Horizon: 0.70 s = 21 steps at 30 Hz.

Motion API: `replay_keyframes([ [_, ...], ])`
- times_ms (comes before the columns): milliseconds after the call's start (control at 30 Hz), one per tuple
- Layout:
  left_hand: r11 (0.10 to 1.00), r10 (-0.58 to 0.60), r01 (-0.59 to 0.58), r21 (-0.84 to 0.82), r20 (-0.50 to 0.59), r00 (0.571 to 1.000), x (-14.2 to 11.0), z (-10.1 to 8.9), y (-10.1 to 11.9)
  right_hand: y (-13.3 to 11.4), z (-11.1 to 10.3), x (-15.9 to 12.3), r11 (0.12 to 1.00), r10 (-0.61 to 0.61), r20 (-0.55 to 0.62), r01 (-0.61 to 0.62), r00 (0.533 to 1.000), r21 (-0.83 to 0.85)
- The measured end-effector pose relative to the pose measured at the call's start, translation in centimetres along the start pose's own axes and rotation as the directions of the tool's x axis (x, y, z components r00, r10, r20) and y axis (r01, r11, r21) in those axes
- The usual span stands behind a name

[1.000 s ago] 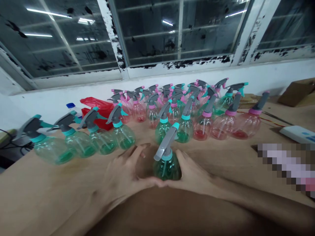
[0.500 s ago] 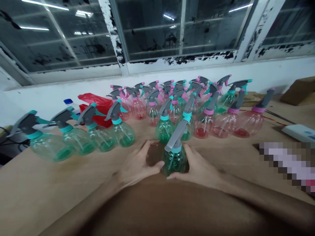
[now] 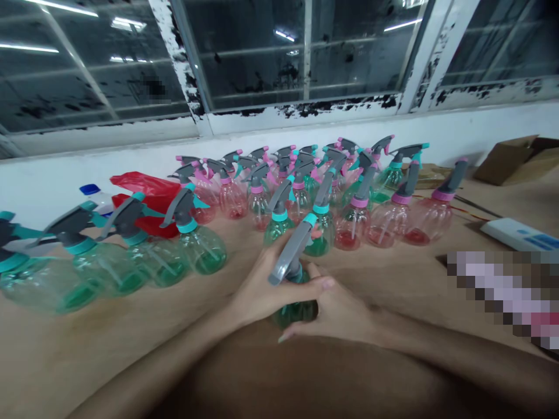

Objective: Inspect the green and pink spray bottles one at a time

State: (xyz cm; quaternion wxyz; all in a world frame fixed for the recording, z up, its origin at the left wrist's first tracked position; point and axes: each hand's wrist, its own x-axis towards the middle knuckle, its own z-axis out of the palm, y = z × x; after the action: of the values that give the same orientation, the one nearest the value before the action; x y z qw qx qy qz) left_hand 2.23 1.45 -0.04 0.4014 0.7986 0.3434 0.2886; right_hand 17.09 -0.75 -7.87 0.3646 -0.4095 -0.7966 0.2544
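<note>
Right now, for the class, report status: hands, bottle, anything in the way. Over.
Left hand: grip high on green spray bottle. Right hand: around its lower side. Spray head fitted. Other spray bottles close beyond.

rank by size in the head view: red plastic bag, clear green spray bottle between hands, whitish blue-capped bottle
1. Green spray bottle and red plastic bag: unsure, the spray bottle sits nearer the camera
2. Blue-capped bottle: clearly smallest, partly hidden

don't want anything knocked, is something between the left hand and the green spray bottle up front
Nothing visible: the left hand curls around the neck of the green spray bottle, the right hand around its side. The nearest other bottles stand beyond.
</note>
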Motion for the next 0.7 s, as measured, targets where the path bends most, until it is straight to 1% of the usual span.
replay_keyframes([
  [67, 0.999, -0.019, 0.018, -0.049, -0.024, 1.0, 0.2, 0.2, -0.1, -0.2, 0.1, 0.4, 0.999, -0.039, -0.012, 0.039, 0.999, 0.004],
  [167, 0.997, -0.025, 0.02, -0.076, -0.068, 0.997, 0.3, 0.2, -0.4, -0.6, 0.4, 1.0, 0.999, -0.049, -0.016, 0.049, 0.999, 0.023],
  [267, 0.999, -0.026, 0.021, -0.045, -0.1, 0.995, 0.1, 0.1, -0.6, -0.7, 0.4, 1.2, 0.998, -0.059, 0.005, 0.059, 0.998, 0.036],
  [367, 1.0, -0.023, 0.022, -0.011, -0.092, 0.996, 0.0, 0.0, -1.0, -0.5, -0.5, 0.9, 0.995, -0.095, 0.057, 0.096, 0.994, -0.014],
  [467, 0.999, -0.011, 0.015, 0.039, -0.103, 0.995, 0.0, 0.1, -1.2, 0.4, -2.0, 0.0, 0.993, -0.098, 0.104, 0.105, 0.99, -0.058],
  [600, 0.997, -0.021, 0.029, 0.068, -0.115, 0.993, 0.1, 0.1, -1.2, 2.7, -3.6, -1.6, 0.997, -0.003, 0.149, 0.015, 0.989, -0.081],
  [700, 0.996, -0.044, 0.051, 0.068, -0.11, 0.993, 0.1, 0.0, -1.0, 4.5, -4.0, -2.5, 0.989, 0.05, 0.144, -0.028, 0.988, -0.148],
])
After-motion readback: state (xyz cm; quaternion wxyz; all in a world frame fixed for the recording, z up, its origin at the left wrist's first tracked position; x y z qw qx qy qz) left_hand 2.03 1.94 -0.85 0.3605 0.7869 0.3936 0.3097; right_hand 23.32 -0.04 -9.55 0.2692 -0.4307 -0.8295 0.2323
